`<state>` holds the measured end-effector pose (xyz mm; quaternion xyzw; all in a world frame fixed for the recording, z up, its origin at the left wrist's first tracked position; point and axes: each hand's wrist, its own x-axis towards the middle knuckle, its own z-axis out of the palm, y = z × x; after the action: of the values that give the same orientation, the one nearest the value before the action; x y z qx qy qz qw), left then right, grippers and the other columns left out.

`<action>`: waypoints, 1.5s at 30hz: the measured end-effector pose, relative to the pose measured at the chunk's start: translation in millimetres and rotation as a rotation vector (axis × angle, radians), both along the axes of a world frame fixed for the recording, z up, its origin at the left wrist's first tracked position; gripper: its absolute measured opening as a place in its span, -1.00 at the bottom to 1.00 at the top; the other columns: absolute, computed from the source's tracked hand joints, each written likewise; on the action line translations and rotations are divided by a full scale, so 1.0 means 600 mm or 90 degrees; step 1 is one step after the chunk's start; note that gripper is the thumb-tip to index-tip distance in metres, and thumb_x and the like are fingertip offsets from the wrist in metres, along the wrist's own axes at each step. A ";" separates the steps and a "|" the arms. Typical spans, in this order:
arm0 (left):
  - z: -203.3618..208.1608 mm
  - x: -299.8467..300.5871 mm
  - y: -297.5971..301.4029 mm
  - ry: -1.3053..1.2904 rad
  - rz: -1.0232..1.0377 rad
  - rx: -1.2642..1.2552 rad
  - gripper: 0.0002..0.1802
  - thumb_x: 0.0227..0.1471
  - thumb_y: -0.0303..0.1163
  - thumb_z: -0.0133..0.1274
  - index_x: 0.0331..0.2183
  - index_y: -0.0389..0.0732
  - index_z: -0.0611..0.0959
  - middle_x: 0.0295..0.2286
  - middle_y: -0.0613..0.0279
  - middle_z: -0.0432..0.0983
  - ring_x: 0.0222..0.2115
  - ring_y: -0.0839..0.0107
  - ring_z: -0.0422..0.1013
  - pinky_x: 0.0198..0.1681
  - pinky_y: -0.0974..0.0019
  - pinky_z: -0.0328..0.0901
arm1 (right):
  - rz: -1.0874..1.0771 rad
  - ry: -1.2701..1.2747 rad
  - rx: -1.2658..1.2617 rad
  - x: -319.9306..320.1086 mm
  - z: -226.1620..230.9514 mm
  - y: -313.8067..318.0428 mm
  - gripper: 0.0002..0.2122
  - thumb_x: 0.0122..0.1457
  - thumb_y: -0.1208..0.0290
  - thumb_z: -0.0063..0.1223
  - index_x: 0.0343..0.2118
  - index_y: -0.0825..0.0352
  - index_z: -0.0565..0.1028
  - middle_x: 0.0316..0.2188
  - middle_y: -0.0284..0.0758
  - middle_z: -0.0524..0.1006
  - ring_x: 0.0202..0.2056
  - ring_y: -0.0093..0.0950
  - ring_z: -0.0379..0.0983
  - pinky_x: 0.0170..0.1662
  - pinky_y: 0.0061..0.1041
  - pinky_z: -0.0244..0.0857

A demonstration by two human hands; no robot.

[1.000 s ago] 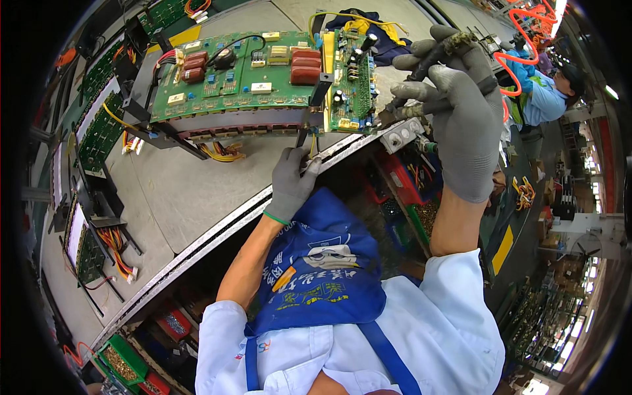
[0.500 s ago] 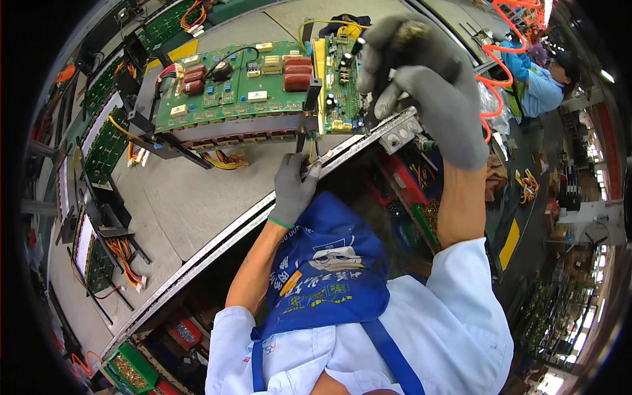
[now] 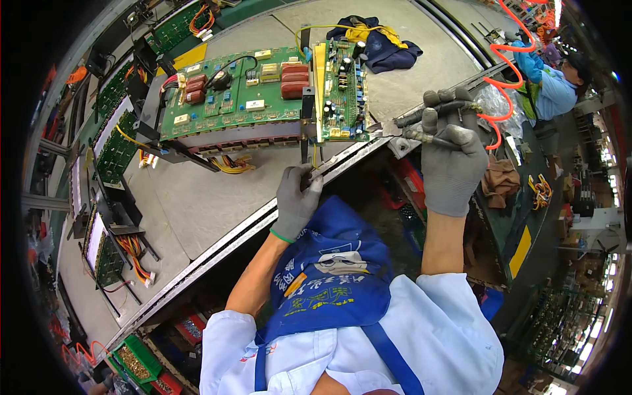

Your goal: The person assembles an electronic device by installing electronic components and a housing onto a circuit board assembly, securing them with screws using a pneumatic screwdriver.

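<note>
My left hand (image 3: 297, 204), in a grey glove, is closed at the table's front edge. Its thumb and fingers pinch a thin yellow wire (image 3: 315, 157) that hangs below the board assembly. My right hand (image 3: 453, 161), also gloved, is wrapped round dark-handled pliers (image 3: 411, 120), whose metal end points left toward the board; the fingers hide part of the handles. Beyond my left hand stands a large green circuit board (image 3: 230, 105) on a black frame, carrying dark red components. A smaller upright-edged board (image 3: 345, 92) adjoins it on the right.
A dark blue and yellow cloth (image 3: 382, 46) lies behind the boards. More green boards with cable bundles (image 3: 135, 253) line the left. An orange coiled hose (image 3: 510, 85) hangs at right. Parts bins (image 3: 135, 359) sit below the table edge. A co-worker (image 3: 556, 89) is at far right.
My right hand has come down and toward me from above the small board, bringing the pliers into plainer view. The cloth behind is uncovered. My left hand stays at the wire.
</note>
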<state>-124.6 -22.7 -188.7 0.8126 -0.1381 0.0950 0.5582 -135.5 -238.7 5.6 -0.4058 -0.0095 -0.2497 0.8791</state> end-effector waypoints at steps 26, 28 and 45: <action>0.210 -0.008 -0.058 -0.141 -0.020 -0.092 -0.69 0.03 -0.46 0.21 -0.16 -0.33 0.58 -0.39 0.12 0.52 -0.44 0.39 0.47 -0.34 0.35 0.36 | -0.012 -0.047 -0.016 -0.010 -0.033 0.003 -0.40 -0.04 0.58 -0.18 0.19 0.40 0.25 0.02 -0.16 0.40 0.07 -0.24 0.37 0.02 -0.34 0.41; 0.208 -0.012 -0.062 -0.126 -0.022 -0.110 -0.70 0.04 -0.46 0.21 -0.16 -0.33 0.58 -0.40 0.12 0.53 -0.44 0.39 0.48 -0.33 0.36 0.37 | 0.016 -0.109 -0.047 -0.008 -0.030 -0.002 -0.37 -0.05 0.58 -0.18 0.22 0.41 0.22 0.06 -0.11 0.38 0.07 -0.21 0.37 0.06 -0.27 0.39; 0.220 -0.010 -0.064 0.320 -0.114 -0.354 -0.61 0.26 -0.25 -0.01 -0.11 -0.43 0.57 -0.39 0.02 0.61 -0.48 0.45 0.55 -0.46 0.45 0.41 | 0.149 -0.097 -0.250 0.005 0.060 0.035 -0.39 -0.05 0.70 -0.21 0.19 0.49 0.17 -0.05 -0.08 0.37 -0.02 -0.27 0.41 -0.06 -0.28 0.53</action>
<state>-130.9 -61.1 -56.5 0.6131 -0.0360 -0.1225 0.7796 -132.7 -217.9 41.4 -0.5453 -0.1713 -0.1693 0.8029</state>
